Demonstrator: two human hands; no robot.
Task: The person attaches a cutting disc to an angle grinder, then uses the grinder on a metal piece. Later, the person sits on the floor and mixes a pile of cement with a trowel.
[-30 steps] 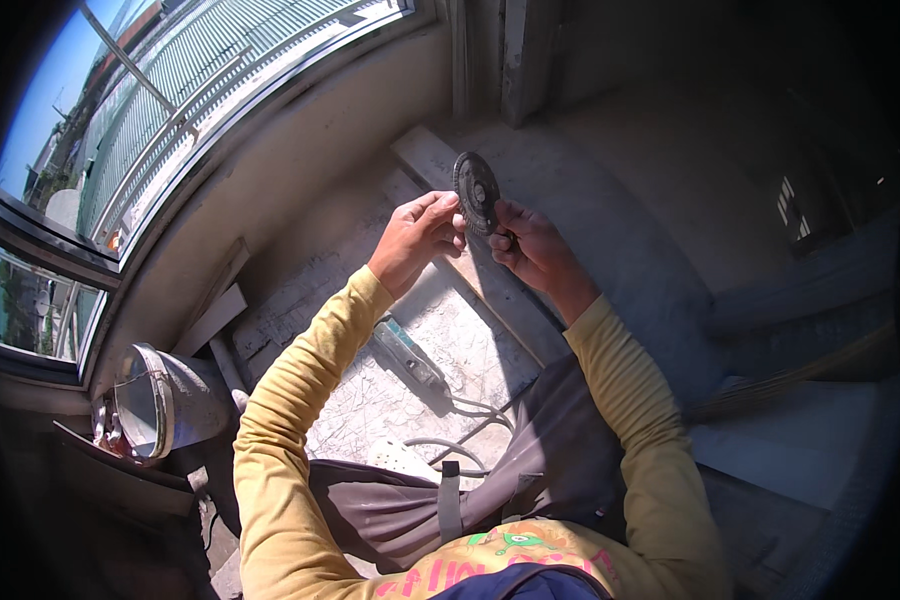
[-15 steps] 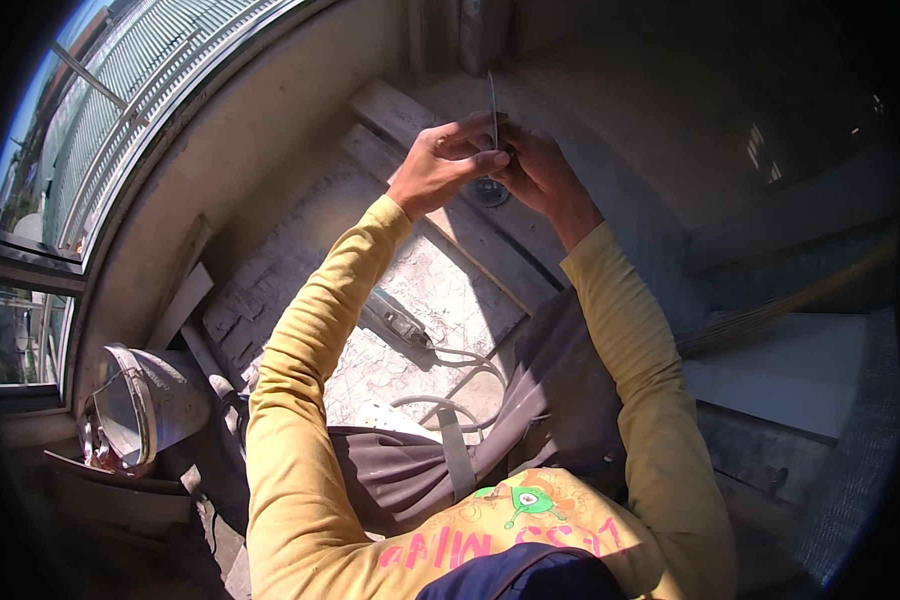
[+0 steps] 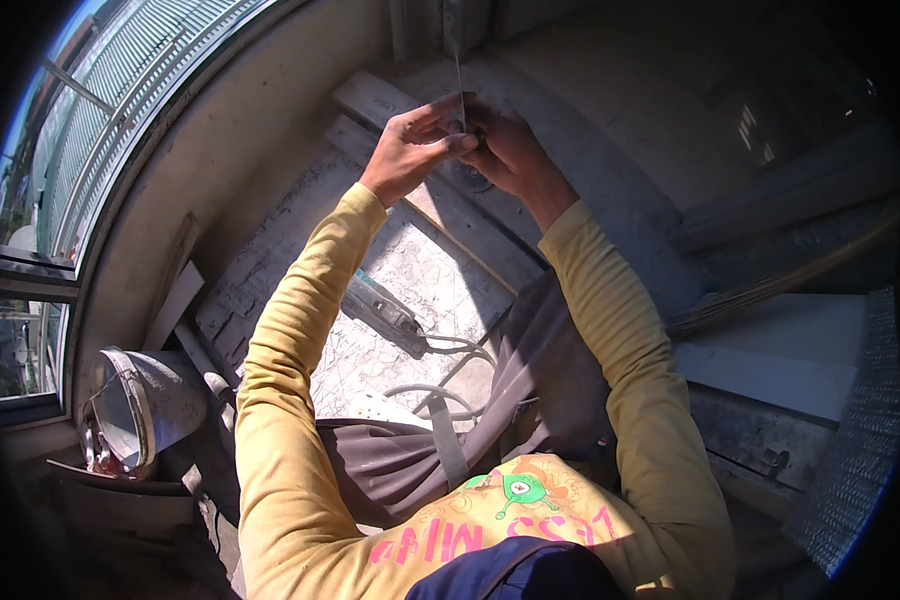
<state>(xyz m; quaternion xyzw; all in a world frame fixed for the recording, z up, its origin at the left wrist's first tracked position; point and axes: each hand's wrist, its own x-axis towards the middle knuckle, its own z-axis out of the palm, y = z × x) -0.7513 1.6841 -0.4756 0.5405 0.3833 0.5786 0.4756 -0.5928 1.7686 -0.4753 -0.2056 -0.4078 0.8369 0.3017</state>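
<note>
Both my hands are raised together at the far middle, in front of a shaded wall. Between them stands a thin flat piece (image 3: 461, 90), seen nearly edge-on as an upright line, so its kind and full shape are hidden. My left hand (image 3: 413, 148) pinches its near side, thumb bent in toward the right hand. From the other side, my right hand (image 3: 515, 150) grips it with curled fingers, partly in shadow. Below the hands lies a round dark thing (image 3: 470, 178), half hidden. A corded power tool (image 3: 385, 315) rests on the whitish, scratched board (image 3: 410, 255) nearer to me.
The tool's grey cord (image 3: 460, 345) loops toward my legs. Planks (image 3: 460, 225) lie across the board's far side. At left, a dirty bucket (image 3: 150, 405) lies tilted near the window (image 3: 25, 345). A white panel (image 3: 770, 350) and a bundle of thin sticks (image 3: 790, 290) are at right.
My hands and the thin piece have shifted slightly left and up in the picture. The surroundings have shifted a little left too. Both hands keep their grip.
</note>
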